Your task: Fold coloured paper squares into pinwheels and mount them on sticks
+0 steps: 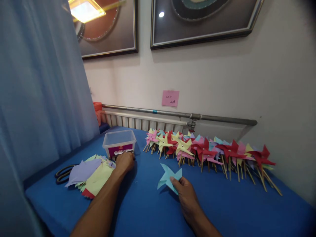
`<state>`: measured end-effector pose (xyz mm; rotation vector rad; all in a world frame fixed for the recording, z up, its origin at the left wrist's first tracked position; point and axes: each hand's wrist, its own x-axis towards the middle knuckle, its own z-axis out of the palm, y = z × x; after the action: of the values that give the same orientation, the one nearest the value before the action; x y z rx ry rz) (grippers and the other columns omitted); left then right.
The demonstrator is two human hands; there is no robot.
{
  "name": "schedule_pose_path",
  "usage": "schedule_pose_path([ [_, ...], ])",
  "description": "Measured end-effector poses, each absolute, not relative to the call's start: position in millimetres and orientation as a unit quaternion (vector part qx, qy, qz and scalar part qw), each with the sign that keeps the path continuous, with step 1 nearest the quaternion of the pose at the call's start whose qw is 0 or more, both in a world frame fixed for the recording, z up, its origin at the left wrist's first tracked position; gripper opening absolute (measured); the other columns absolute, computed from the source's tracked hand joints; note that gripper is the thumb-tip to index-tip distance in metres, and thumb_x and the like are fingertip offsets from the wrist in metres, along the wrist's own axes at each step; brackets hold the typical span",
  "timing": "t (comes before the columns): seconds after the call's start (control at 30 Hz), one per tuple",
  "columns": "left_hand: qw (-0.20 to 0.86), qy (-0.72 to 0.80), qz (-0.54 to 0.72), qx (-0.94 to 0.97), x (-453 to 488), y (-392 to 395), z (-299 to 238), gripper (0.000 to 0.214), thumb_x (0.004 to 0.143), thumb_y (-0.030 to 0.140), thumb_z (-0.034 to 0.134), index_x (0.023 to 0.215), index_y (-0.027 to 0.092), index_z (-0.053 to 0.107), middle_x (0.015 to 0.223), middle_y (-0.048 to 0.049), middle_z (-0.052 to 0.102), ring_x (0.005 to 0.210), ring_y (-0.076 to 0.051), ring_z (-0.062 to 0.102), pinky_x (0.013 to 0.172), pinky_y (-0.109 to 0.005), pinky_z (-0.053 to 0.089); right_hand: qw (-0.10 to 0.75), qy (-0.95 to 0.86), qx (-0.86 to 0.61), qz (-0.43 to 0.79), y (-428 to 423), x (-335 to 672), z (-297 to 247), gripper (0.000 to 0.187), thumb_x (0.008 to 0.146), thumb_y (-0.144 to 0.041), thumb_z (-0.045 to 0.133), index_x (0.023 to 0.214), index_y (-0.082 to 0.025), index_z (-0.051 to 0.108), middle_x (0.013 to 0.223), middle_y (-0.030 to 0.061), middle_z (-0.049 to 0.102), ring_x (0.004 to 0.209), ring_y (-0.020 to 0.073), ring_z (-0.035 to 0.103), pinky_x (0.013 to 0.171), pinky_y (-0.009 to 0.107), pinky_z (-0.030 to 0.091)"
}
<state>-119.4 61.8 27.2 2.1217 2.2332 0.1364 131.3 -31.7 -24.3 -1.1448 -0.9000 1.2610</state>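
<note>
My right hand (186, 196) pinches a light-blue paper pinwheel head (166, 176) at its centre and lower edge, with the thumb on top. No stick shows on it. My left hand (125, 161) reaches forward to the front of a clear plastic box (118, 140) with a purple label. Its fingers are closed around a small dark and silvery object (118, 152), mostly hidden by the hand. Left of that arm lies a pile of lilac, yellow and green paper pieces (98, 176), with the black handles of scissors (65, 172) beside it.
Many finished pinwheels (203, 149) on sticks, in red, pink, yellow and blue, lie in a long row at the back right. A metal pipe (172, 113) and radiator run along the wall. A blue curtain (44, 82) hangs at left; an orange basket (97, 110) stands behind.
</note>
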Motion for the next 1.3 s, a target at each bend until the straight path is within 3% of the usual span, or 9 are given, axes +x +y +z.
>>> schedule_pose_path([
  [0.33,-0.013,0.718,0.135,0.682,-113.0,53.1,34.2,0.022,0.085,0.019,0.054,0.095,0.018,0.073,0.098,-0.0144,0.076,0.096,-0.028,0.071,0.078,-0.033,0.048,0.571,-0.377,-0.498,0.533,-29.6,133.4,-27.5,0.042,0.066,-0.050,0.082,0.093,-0.018,0.076,0.069,0.0031,0.076,0.062,0.0241,0.068,0.062,0.032,0.050],
  [0.53,0.071,0.652,0.158,0.739,-79.6,44.7,19.1,0.012,0.081,0.019,0.060,0.086,0.019,0.071,0.087,-0.0087,0.074,0.086,-0.023,0.069,0.072,-0.029,0.042,0.588,-0.365,-0.484,0.535,-25.6,135.7,-31.2,0.041,0.064,-0.048,0.084,0.089,-0.017,0.075,0.074,0.0046,0.078,0.068,0.0248,0.070,0.063,0.032,0.052],
  [0.7,0.090,0.604,0.110,0.784,-62.1,38.6,5.4,0.019,0.080,0.018,0.058,0.092,0.019,0.072,0.092,-0.0105,0.075,0.088,-0.025,0.069,0.071,-0.031,0.044,0.607,-0.361,-0.477,0.523,-20.5,141.3,-34.5,0.041,0.063,-0.047,0.085,0.088,-0.017,0.075,0.075,0.0038,0.077,0.070,0.0233,0.070,0.071,0.033,0.055],
  [1.1,0.168,0.536,0.082,0.823,-68.7,42.2,8.0,0.031,0.082,0.013,0.052,0.097,0.018,0.079,0.102,-0.0084,0.079,0.099,-0.022,0.069,0.086,-0.027,0.048,0.605,-0.359,-0.499,0.506,-20.7,143.0,-34.4,0.039,0.065,-0.047,0.083,0.087,-0.016,0.075,0.075,0.0040,0.077,0.074,0.0245,0.070,0.067,0.031,0.053],
  [1.3,0.209,0.502,0.103,0.833,-78.3,50.0,3.9,0.031,0.078,0.010,0.052,0.093,0.017,0.079,0.096,-0.0041,0.079,0.089,-0.017,0.069,0.079,-0.024,0.048,0.604,-0.366,-0.503,0.498,-22.2,142.0,-29.4,0.033,0.067,-0.044,0.081,0.085,-0.017,0.076,0.072,0.0032,0.077,0.069,0.0230,0.068,0.066,0.031,0.051],
])
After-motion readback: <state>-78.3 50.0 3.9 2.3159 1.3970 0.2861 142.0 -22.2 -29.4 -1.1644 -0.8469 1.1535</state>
